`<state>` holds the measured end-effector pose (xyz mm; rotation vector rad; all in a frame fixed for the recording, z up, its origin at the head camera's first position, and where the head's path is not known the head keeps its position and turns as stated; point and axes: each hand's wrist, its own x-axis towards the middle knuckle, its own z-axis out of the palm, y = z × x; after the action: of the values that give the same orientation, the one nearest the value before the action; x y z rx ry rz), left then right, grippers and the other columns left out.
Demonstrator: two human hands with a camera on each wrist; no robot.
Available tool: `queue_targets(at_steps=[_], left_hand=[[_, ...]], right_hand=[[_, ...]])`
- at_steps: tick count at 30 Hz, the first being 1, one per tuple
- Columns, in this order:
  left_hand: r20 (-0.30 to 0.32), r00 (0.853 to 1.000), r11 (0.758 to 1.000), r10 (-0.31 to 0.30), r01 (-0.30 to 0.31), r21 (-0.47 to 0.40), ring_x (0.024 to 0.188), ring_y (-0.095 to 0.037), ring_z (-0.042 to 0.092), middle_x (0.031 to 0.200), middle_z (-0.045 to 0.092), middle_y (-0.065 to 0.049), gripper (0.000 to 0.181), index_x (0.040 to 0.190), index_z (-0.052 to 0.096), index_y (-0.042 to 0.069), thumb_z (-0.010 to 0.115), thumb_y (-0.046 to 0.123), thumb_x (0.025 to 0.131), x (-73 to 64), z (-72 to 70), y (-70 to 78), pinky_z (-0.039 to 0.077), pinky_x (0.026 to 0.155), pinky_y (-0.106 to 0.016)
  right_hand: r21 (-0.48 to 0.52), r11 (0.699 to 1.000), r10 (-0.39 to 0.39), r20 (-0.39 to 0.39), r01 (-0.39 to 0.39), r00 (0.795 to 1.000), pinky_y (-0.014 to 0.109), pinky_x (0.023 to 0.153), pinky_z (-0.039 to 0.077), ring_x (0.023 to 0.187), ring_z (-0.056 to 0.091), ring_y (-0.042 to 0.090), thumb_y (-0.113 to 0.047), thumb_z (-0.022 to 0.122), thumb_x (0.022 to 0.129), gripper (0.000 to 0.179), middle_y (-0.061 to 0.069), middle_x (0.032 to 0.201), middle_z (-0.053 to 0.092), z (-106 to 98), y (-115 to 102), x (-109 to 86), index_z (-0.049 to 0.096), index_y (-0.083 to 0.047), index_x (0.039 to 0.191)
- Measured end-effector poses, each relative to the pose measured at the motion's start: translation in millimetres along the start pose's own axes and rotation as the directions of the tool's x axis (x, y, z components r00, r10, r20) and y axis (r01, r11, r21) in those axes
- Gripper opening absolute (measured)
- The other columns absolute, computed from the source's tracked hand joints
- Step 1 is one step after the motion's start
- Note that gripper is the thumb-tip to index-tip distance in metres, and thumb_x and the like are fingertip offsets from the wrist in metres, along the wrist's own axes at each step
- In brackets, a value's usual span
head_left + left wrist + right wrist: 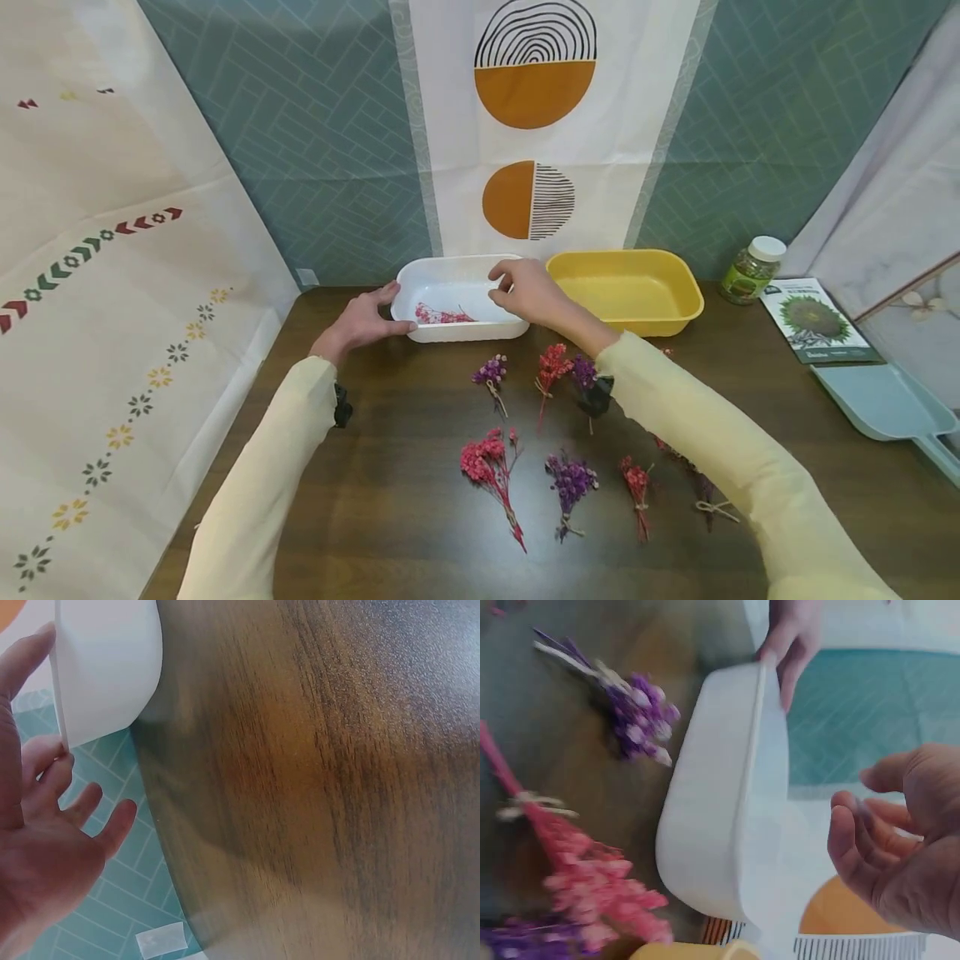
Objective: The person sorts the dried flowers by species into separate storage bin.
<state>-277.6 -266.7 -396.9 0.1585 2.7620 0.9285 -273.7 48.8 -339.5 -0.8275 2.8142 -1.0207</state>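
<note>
My left hand holds the left end of a white plastic basin, thumb and fingertips on its rim. Inside the basin lies a small pinkish-red dried flower sprig. Over the basin's right side hovers my right hand, fingers loosely bent and a gap between thumb and fingertips; nothing shows in it in the right wrist view. In front of the basin are tied dried bunches: a purple one, a red one and another purple one, partly hidden by my right wrist.
A yellow basin stands right of the white one. Nearer lie a pink bunch, a purple bunch, a red bunch and others under my right sleeve. At far right are a jar, a sunflower packet and a dustpan.
</note>
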Motion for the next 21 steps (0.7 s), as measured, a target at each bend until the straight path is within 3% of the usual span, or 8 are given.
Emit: queue_targets(at_steps=[6, 12, 16, 21], left_hand=[[0.001, 1.000, 1.000, 0.006, -0.006, 0.007, 0.149, -0.037, 0.015, 0.166, 0.013, -0.008, 0.103, 0.160, 0.019, 0.016, 0.078, 0.047, 0.082, 0.0, -2.1, 2.9, 0.022, 0.112, -0.065], [0.002, 1.000, 1.000, 0.019, -0.019, 0.017, 0.149, -0.038, 0.015, 0.166, 0.013, -0.009, 0.102, 0.160, 0.019, 0.015, 0.077, 0.048, 0.083, 0.9, -3.9, 3.5, 0.021, 0.112, -0.066], [0.002, 1.000, 1.000, 0.017, -0.018, 0.016, 0.149, -0.039, 0.015, 0.165, 0.013, -0.010, 0.103, 0.160, 0.019, 0.014, 0.077, 0.048, 0.082, -0.7, -3.3, 3.9, 0.021, 0.111, -0.067], [0.004, 1.000, 1.000, 0.016, -0.016, 0.000, 0.149, -0.039, 0.015, 0.165, 0.014, -0.010, 0.102, 0.160, 0.019, 0.014, 0.077, 0.047, 0.083, -2.2, -1.3, 3.9, 0.021, 0.112, -0.066]], right_hand=[[0.129, 0.987, 0.096, -0.004, -0.095, 0.995, 0.032, 0.055, 0.054, 0.062, 0.068, 0.024, -0.012, 0.069, 0.093, 0.033, 0.011, 0.083, 0.071, -3.8, 2.0, -64.9, 0.064, 0.005, 0.122], [0.179, 0.965, 0.190, 0.029, -0.192, 0.981, 0.032, 0.047, 0.053, 0.048, 0.062, 0.022, -0.011, 0.072, 0.092, 0.048, 0.005, 0.070, 0.067, 8.6, 16.4, -117.6, 0.054, 0.008, 0.132], [0.169, 0.956, 0.241, 0.002, -0.238, 0.970, 0.032, 0.046, 0.052, 0.047, 0.060, 0.018, -0.013, 0.074, 0.091, 0.055, 0.001, 0.067, 0.065, 19.5, 24.5, -134.3, 0.050, 0.009, 0.135], [0.153, 0.946, 0.291, -0.009, -0.287, 0.957, 0.032, 0.043, 0.050, 0.048, 0.061, 0.016, -0.015, 0.077, 0.089, 0.069, 0.001, 0.070, 0.067, 32.3, 28.9, -141.5, 0.040, 0.010, 0.142]])
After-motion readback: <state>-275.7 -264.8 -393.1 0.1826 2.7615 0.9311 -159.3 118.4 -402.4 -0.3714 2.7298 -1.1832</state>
